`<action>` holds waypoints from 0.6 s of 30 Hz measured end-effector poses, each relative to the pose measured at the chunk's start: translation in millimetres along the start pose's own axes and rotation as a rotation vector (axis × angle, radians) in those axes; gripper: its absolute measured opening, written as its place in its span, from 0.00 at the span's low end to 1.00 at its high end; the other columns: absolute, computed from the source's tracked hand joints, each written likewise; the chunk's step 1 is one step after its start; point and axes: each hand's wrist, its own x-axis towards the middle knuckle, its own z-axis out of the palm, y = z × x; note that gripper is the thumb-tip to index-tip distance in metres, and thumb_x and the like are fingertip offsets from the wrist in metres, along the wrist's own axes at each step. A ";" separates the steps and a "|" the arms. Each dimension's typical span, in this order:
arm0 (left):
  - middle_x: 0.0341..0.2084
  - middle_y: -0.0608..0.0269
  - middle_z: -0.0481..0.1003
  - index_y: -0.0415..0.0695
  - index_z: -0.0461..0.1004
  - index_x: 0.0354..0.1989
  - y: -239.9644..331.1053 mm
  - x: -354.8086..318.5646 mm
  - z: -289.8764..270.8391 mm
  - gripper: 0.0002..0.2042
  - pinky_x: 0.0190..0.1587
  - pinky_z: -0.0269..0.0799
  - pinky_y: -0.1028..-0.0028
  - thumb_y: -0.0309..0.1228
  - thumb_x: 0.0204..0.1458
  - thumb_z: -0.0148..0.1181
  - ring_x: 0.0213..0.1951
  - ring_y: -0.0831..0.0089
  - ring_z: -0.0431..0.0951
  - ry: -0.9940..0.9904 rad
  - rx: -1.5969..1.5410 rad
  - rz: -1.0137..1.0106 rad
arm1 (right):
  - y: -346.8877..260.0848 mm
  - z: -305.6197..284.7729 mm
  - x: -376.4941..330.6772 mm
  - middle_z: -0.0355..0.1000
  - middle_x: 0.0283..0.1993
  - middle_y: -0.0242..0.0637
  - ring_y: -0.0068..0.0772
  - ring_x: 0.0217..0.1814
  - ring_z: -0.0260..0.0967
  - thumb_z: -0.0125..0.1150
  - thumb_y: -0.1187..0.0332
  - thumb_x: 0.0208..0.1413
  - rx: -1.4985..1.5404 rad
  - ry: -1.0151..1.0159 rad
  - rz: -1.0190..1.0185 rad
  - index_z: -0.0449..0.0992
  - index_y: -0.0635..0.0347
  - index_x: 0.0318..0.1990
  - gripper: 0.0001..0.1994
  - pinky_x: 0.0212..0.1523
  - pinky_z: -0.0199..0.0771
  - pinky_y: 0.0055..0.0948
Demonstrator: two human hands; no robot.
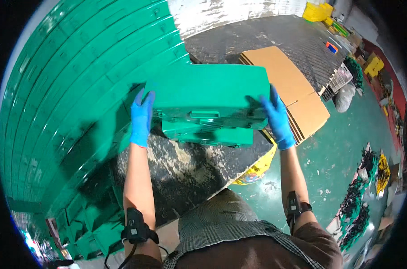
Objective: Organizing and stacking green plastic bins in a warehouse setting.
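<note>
head view: both hands grip one green case [212,92] by its short ends, a hold that seems chosen to keep a wide, flat load level. the left hand [142,117], in a blue glove, is wrapped on the left end with fingers curled over the top edge. the right hand [277,119], gloved the same, clamps the right end, fingers spread up the side and closed against it. neither hand is free. the case sits directly above a second case [208,134] of the same green, touching or just over it; i cannot tell which. that lower one lies on a worn, dark bench [185,172] with pale scuffs.

the held case is a flat rectangle of moulded plastic with a smooth lid, rounded corners and a recessed handle and latch on the near edge. it looks clean and closed.

to the left rises a tall wall of like green cases [78,89], packed in rows, just beside the bench. flattened cardboard [286,85] lies stacked right of the case, near the right hand. a black band sits on each forearm. bundles of dark and yellow items lie on the green floor [342,148], well apart.
</note>
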 end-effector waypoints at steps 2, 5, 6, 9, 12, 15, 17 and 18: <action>0.51 0.56 0.66 0.35 0.65 0.53 -2.6 -22.9 -20.8 0.20 0.53 0.62 0.70 0.31 0.53 0.54 0.51 0.70 0.66 0.138 -0.017 0.003 | -3.0 21.6 -9.7 0.56 0.62 0.47 0.33 0.59 0.57 0.58 0.71 0.52 0.122 0.033 0.011 0.45 0.69 0.64 0.35 0.59 0.58 0.30; 0.50 0.57 0.67 0.36 0.65 0.53 -39.1 -112.7 -76.4 0.17 0.53 0.62 0.71 0.28 0.55 0.52 0.49 0.71 0.67 0.358 -0.085 0.067 | -12.3 57.6 -61.4 0.49 0.65 0.49 0.37 0.63 0.53 0.61 0.71 0.49 0.061 -0.122 -0.072 0.42 0.68 0.65 0.39 0.61 0.55 0.32; 0.50 0.58 0.67 0.36 0.65 0.53 -45.8 -148.5 -85.6 0.17 0.52 0.62 0.71 0.28 0.55 0.51 0.48 0.72 0.68 0.370 -0.067 0.115 | -7.4 61.8 -81.0 0.48 0.66 0.51 0.39 0.65 0.50 0.62 0.69 0.49 -0.081 -0.213 -0.071 0.42 0.68 0.65 0.40 0.62 0.53 0.33; 0.46 0.60 0.70 0.37 0.67 0.52 -78.7 -269.3 -145.4 0.17 0.51 0.63 0.70 0.25 0.52 0.53 0.46 0.72 0.68 0.701 0.036 -0.103 | 29.9 104.6 -125.3 0.45 0.66 0.56 0.44 0.69 0.44 0.64 0.63 0.48 -0.154 -0.484 -0.114 0.41 0.68 0.65 0.43 0.64 0.48 0.34; 0.46 0.60 0.70 0.37 0.66 0.53 -103.5 -356.8 -172.5 0.19 0.49 0.65 0.69 0.27 0.52 0.54 0.45 0.71 0.69 0.862 0.014 -0.326 | 83.0 140.5 -166.2 0.45 0.66 0.55 0.44 0.69 0.44 0.62 0.58 0.50 -0.162 -0.667 0.017 0.41 0.68 0.64 0.43 0.64 0.49 0.33; 0.45 0.59 0.71 0.38 0.67 0.52 -123.3 -408.1 -219.5 0.18 0.48 0.66 0.69 0.29 0.53 0.54 0.45 0.70 0.69 0.873 0.128 -0.558 | 101.4 154.5 -195.0 0.49 0.65 0.53 0.42 0.68 0.47 0.59 0.54 0.52 -0.135 -0.826 0.328 0.42 0.68 0.64 0.42 0.63 0.50 0.33; 0.46 0.59 0.70 0.37 0.66 0.53 -88.7 -378.3 -219.6 0.18 0.48 0.66 0.69 0.30 0.54 0.53 0.45 0.71 0.69 0.768 0.073 -0.587 | 84.1 145.0 -185.3 0.53 0.64 0.52 0.41 0.66 0.50 0.57 0.52 0.52 -0.157 -0.837 0.424 0.45 0.67 0.64 0.40 0.63 0.50 0.33; 0.47 0.59 0.69 0.37 0.65 0.54 -75.6 -362.8 -220.6 0.18 0.49 0.66 0.70 0.30 0.55 0.52 0.46 0.72 0.68 0.809 0.027 -0.507 | 73.5 144.4 -177.9 0.54 0.63 0.52 0.40 0.66 0.51 0.56 0.51 0.53 -0.150 -0.858 0.461 0.46 0.67 0.64 0.39 0.63 0.51 0.33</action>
